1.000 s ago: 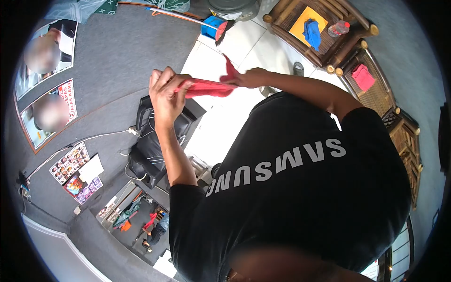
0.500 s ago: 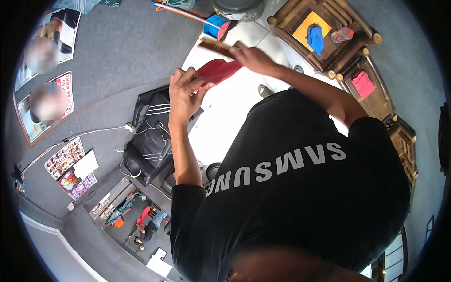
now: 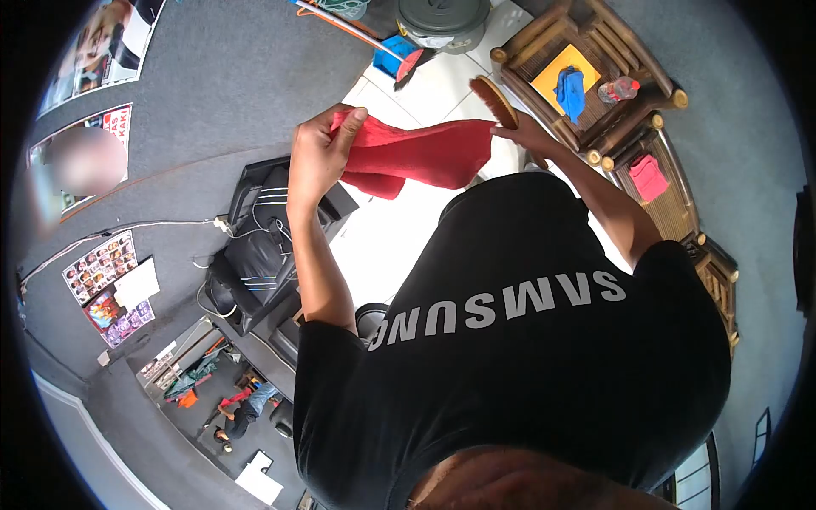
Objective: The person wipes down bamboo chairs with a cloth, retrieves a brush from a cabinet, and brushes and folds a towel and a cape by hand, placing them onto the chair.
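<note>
A red cloth [image 3: 425, 153] is spread in the air between my two hands, with a fold hanging lower near its left end. My left hand [image 3: 321, 157] is closed on the cloth's left end, thumb on top. In my right hand [image 3: 529, 138] is a wooden brush [image 3: 493, 100] with brown bristles, tilted up and to the left. The cloth's right corner meets the fingertips of that hand beside the brush; whether they pinch it is hard to tell.
Bamboo furniture [image 3: 595, 81] at upper right bears a blue cloth [image 3: 570, 92], a bottle [image 3: 619, 89] and a pink cloth [image 3: 648, 177]. At the top are a lidded bin [image 3: 444, 19], a blue dustpan [image 3: 391, 55] and a broom [image 3: 410, 68]. A black chair [image 3: 259, 251] stands left.
The red cloth, earlier bunched and then folded, is now opened out wide. My right hand has moved right and down with the brush, while my left hand has shifted slightly left.
</note>
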Demonstrator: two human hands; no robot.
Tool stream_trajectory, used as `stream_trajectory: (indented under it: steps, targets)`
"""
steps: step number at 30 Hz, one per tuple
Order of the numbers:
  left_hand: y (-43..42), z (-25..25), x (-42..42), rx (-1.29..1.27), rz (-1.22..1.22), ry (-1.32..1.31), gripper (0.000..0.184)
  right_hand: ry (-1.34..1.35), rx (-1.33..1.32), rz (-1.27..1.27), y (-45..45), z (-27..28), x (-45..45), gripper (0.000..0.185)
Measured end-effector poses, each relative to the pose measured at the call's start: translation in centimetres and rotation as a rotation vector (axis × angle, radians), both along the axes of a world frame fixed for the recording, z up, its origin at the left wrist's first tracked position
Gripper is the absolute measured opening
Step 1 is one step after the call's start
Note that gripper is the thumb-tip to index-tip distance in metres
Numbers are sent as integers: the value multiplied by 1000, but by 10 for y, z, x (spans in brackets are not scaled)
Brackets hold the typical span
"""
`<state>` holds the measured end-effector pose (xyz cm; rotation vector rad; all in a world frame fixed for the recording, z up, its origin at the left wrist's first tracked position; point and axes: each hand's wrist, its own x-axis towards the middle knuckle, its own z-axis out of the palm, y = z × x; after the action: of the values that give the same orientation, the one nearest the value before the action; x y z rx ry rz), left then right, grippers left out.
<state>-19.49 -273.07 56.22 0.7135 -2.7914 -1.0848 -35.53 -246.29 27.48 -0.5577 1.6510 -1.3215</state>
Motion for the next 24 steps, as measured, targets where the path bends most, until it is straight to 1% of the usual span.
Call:
stream_trajectory:
  steps: [1,2,3,6,7,9,10,11,12,13,14,15,16,17,18,20,21,22,24]
  targets:
    - [1,4,-1,100,-18,-34,34,-103,-128,28,-6,29,-2,69]
    - [1,10,-4,200,-37,-68,34,-133,-219,43,-17,37,1,69]
    - [1,15,-6,299,-58,-100,35,-102,-266,92,-31,50,4,72]
    - [-14,30,-19,441,-95,-17,33,55,-384,268,-70,99,16,74]
    - [-37,26,-22,554,-122,11,31,106,-414,289,-87,78,20,75]
    - [-87,10,-26,1205,-5,180,37,-21,-302,301,-98,113,29,69]
    - [-103,-8,-27,1531,59,269,41,5,-401,246,-106,92,37,66]
    - [-104,-42,-23,1613,12,466,46,-57,-356,219,-102,101,38,66]
    - [-115,-126,4,1383,87,475,51,-115,-314,189,-97,114,38,66]
    - [-126,-209,31,1151,171,453,56,-107,-359,101,-90,126,40,60]
    - [-131,-285,51,1112,155,478,60,-165,-350,32,-86,119,37,56]
    - [-67,-335,57,1584,151,467,70,-228,-389,-37,-81,109,35,55]
    - [7,-284,54,1829,303,401,69,-287,-428,-117,-75,102,29,54]
    - [46,-264,55,2003,411,382,72,-124,-357,-184,-65,102,22,52]
    - [72,-256,64,2174,548,359,75,-234,-342,-246,-56,86,19,48]
    - [93,-255,80,1900,577,453,75,-250,-217,-255,-30,58,6,50]
    - [97,-247,84,1948,612,488,80,-195,-142,-281,-21,44,2,50]
    - [92,-247,85,1899,542,418,81,-238,-122,-310,-12,21,1,44]
    - [74,-252,89,1797,408,274,85,-177,-57,-302,5,39,5,34]
